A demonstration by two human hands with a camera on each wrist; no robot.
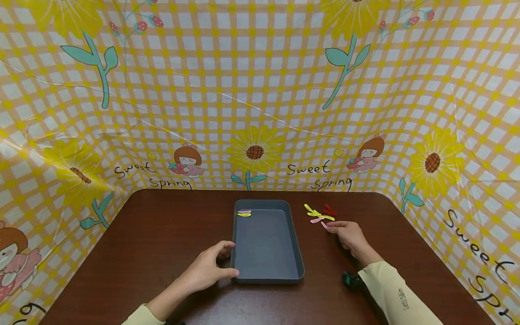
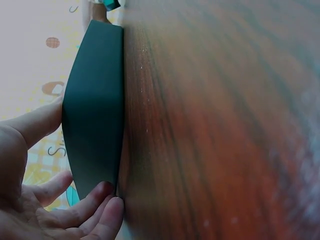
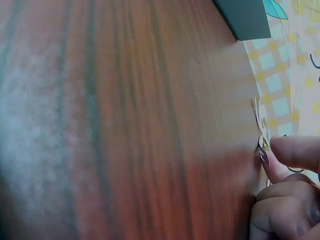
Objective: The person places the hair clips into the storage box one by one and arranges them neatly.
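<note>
A grey rectangular tray [image 1: 266,246] lies on the dark wood table. My left hand [image 1: 207,266] holds its near left side, the thumb at the rim; in the left wrist view, curled fingers [image 2: 102,190] touch the outer wall. Inside the tray, at its far left, a purple hair clip [image 1: 244,211] lies beside a yellow hair clip [image 1: 244,215]. To the tray's right, my right hand [image 1: 351,234] pinches one end of a pink hair clip [image 1: 323,224] between thumb and forefinger. Several yellow hair clips [image 1: 313,214], another pink one [image 1: 315,220] and red ones [image 1: 330,209] lie just beyond it.
A checked cloth [image 1: 260,90] with sunflowers rises behind the table [image 1: 170,216] and along both sides. A black device [image 1: 352,280] sits at my right wrist. In the right wrist view, the tray's corner [image 3: 250,22] shows at the top.
</note>
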